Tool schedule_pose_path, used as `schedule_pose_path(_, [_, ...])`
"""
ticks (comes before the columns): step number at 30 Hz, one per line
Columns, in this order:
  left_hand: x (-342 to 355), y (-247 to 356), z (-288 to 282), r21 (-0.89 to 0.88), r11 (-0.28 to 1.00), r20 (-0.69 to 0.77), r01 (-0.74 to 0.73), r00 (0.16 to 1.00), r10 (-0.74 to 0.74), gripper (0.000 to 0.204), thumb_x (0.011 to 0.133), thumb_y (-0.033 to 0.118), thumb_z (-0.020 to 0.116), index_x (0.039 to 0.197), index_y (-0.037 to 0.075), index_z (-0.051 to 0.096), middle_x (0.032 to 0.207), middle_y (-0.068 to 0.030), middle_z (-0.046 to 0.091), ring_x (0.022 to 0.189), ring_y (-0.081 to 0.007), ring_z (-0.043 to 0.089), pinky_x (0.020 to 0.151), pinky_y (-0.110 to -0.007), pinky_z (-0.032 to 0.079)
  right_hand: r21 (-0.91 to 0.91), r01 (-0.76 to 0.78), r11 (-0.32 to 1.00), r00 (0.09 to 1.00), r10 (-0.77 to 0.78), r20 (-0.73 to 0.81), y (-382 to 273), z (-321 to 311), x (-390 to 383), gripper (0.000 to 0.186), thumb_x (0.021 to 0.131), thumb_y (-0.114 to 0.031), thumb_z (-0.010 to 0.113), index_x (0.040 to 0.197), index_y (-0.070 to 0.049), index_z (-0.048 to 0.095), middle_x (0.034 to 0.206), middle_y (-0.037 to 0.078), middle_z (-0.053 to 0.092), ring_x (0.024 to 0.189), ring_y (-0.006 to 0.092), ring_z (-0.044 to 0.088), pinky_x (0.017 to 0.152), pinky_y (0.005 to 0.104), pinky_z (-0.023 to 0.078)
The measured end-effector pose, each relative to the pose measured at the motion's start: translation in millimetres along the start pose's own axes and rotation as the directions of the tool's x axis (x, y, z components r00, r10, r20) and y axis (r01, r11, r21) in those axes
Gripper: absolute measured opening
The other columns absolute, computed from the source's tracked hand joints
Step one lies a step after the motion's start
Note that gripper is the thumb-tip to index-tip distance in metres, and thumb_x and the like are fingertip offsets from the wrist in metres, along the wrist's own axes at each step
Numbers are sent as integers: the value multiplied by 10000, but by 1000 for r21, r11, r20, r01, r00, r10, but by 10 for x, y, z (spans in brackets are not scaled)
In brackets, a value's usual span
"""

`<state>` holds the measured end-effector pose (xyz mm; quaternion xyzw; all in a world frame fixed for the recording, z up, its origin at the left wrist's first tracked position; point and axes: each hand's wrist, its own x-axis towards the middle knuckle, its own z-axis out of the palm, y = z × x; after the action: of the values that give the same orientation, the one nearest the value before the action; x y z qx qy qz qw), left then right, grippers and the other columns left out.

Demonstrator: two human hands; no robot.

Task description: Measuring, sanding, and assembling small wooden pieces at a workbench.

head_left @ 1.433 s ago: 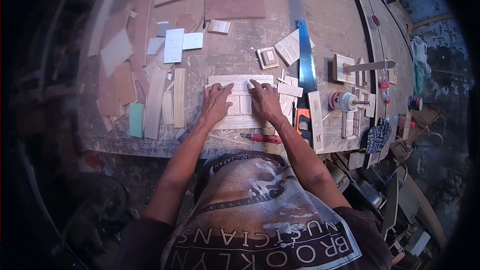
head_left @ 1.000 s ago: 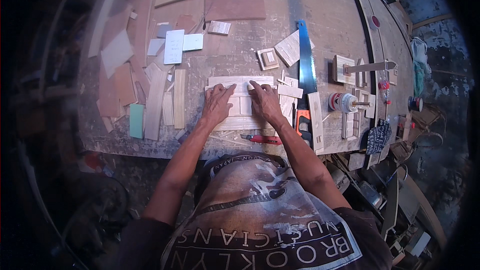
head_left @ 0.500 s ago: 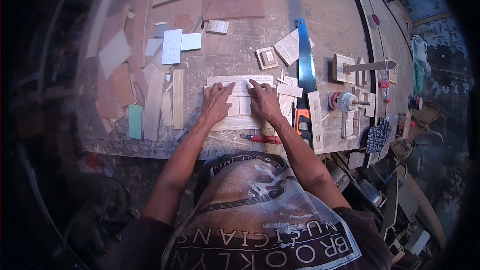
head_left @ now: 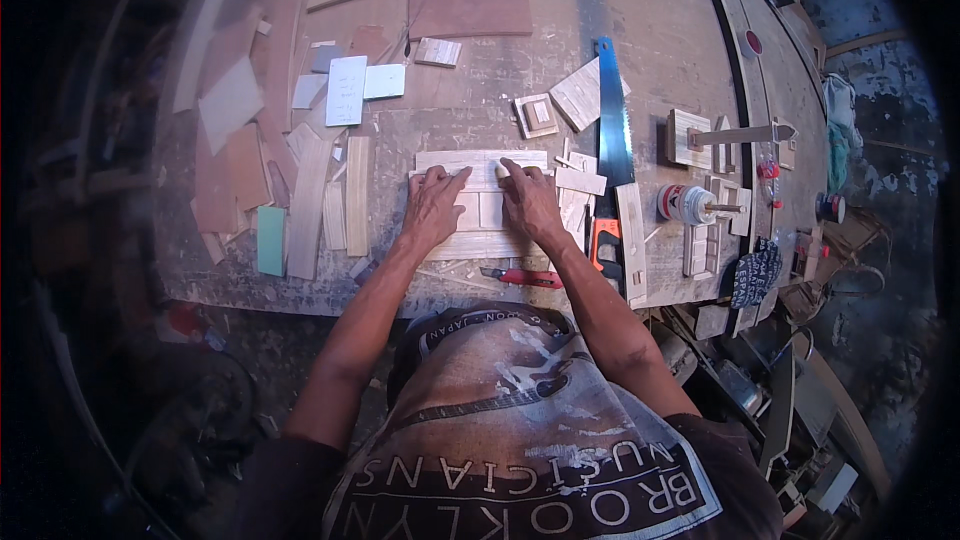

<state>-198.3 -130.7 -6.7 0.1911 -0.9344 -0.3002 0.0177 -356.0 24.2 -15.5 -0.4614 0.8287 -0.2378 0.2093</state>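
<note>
Pale wooden slats lie edge to edge as a small panel (head_left: 480,243) on the worktable in front of me. My left hand (head_left: 435,202) rests on the panel's left side, fingers apart and bent, tips pressing near the upper slats. On the right side, my right hand (head_left: 530,202) lies the same way, its forefinger stretched toward the far slat. A small pale spot shows at its fingertips, too small to make out. Between the hands, short blocks with visible seams fill the panel's middle. A red utility knife (head_left: 525,278) lies just below the panel.
Right of the panel lie a handsaw (head_left: 612,130) with an orange handle, a glue jar (head_left: 685,204) with a stick in it, and a hammer (head_left: 740,134). Wood offcuts (head_left: 310,210), a green card (head_left: 271,240) and a written white paper (head_left: 346,90) are at left.
</note>
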Motion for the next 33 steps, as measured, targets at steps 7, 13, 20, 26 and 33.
schedule_pose_path(7, [-2,3,-22,-11,1000,3,-3,1000,3,732,711,84,797,1390,104,526,1113,-35,687,1095,-231,530,996,-422,316,-12,17,1000,1000,-17,-4,-15,-12,-1,599,872,-105,648,1436,-135,449,1089,46,720,1098,283,569,937,475,409])
schedule_pose_path(13, [1,23,-59,7,1000,23,-4,1000,3,712,727,90,789,1389,94,528,1135,-50,677,1105,-238,537,994,-420,332,-16,12,1000,1000,-13,-11,-2,10,-8,589,874,-106,646,1430,-134,455,1079,42,726,1101,280,569,937,474,408])
schedule_pose_path(20, [-14,-6,-24,-9,1000,9,-15,1000,16,712,732,79,781,1395,105,523,1135,-53,685,1107,-244,534,996,-417,316,-29,28,999,999,-28,-18,-11,4,-15,567,876,-97,638,1418,-117,470,1078,47,726,1095,282,570,931,471,412])
schedule_pose_path(26, [-19,-28,-2,-1,999,-7,-39,999,39,713,733,82,776,1398,96,519,1153,-59,678,1117,-254,536,997,-418,322,5,11,1000,1000,-11,-14,-40,-20,-20,588,865,-89,646,1424,-112,466,1089,60,717,1092,289,567,937,471,412])
schedule_pose_path(33, [16,-13,-67,-48,999,-38,11,999,-13,579,788,75,732,1342,78,564,1106,-61,687,1111,-253,548,990,-427,349,17,21,1000,997,-20,-77,-122,-31,-64,621,847,-70,659,1431,-114,454,1138,72,682,1113,290,552,962,455,403])
